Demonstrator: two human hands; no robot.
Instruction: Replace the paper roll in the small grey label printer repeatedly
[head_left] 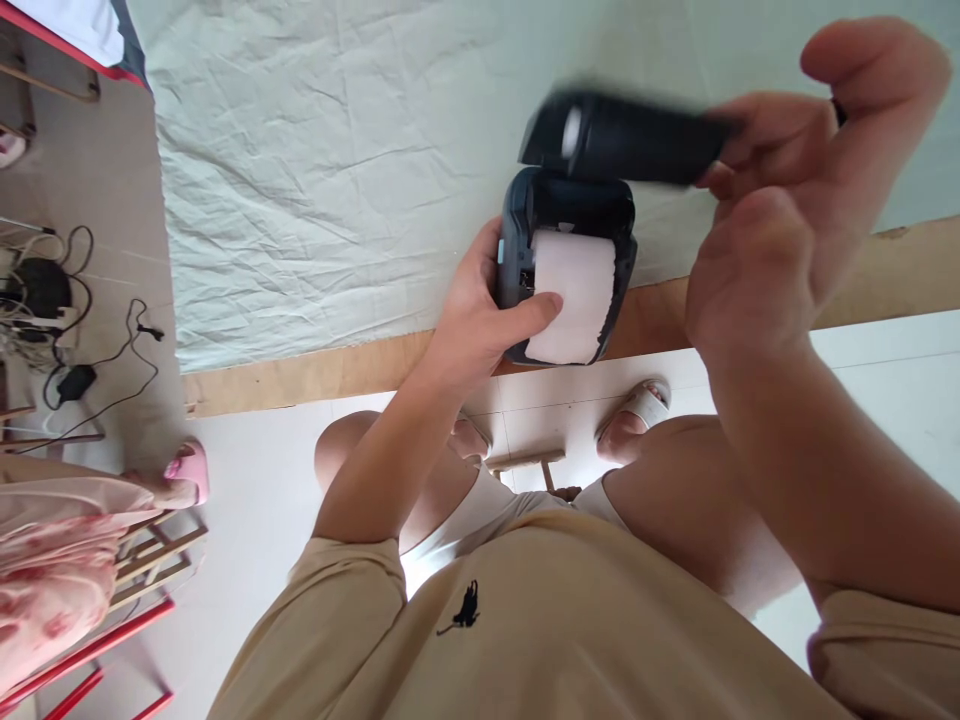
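Observation:
A small dark label printer (513, 215) lies uncovered at the table's near edge, with a roll of white paper (577, 285) inside it. My left hand (487, 310) grips the printer from its left side, the thumb pressed on the paper roll. Above the printer, my right hand (787, 180) pinches the right end of a black printer cover (637, 138), which is blurred by motion and held apart from the body. A small white part (572, 132) shows on the cover's left end.
Wrinkled pale green cloth (322, 180) covers the table, whose wooden edge (315, 378) faces me. Cables and a black adapter (75, 383) lie on the floor at left. Another person's pink slipper (191, 470) and a wooden stool (157, 560) are at lower left.

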